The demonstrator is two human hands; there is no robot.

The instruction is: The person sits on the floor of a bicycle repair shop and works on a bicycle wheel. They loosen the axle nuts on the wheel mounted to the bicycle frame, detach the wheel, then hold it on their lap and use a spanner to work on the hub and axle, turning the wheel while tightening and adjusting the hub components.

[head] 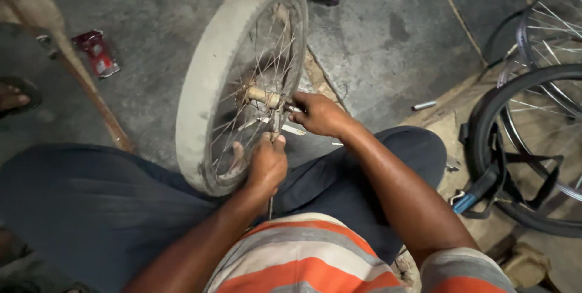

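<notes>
We see first the grey concrete floor [376,32], which fills most of the view. On it, between our knees in dark trousers [91,202], stands a dusty bicycle wheel [209,81], upright and a little tilted, with a pale tyre and thin spokes. To the right lie other wheels [533,141] with black tyres, and near them a black strap with a blue piece [479,193]. A brown wooden stick [91,96] leans at the left, beside a small red packet [96,52].

At the middle of the dusty wheel is the hub [262,95]. Our right hand [318,114] is closed around the axle end at the hub's side, fingers curled tight on it. Our left hand [267,163] is just under the hub, fingers closed on a thin metal tool [276,124] that goes up to the axle; what kind of tool, we cannot tell. A small metal tube [424,106] lies well apart on the floor.
</notes>
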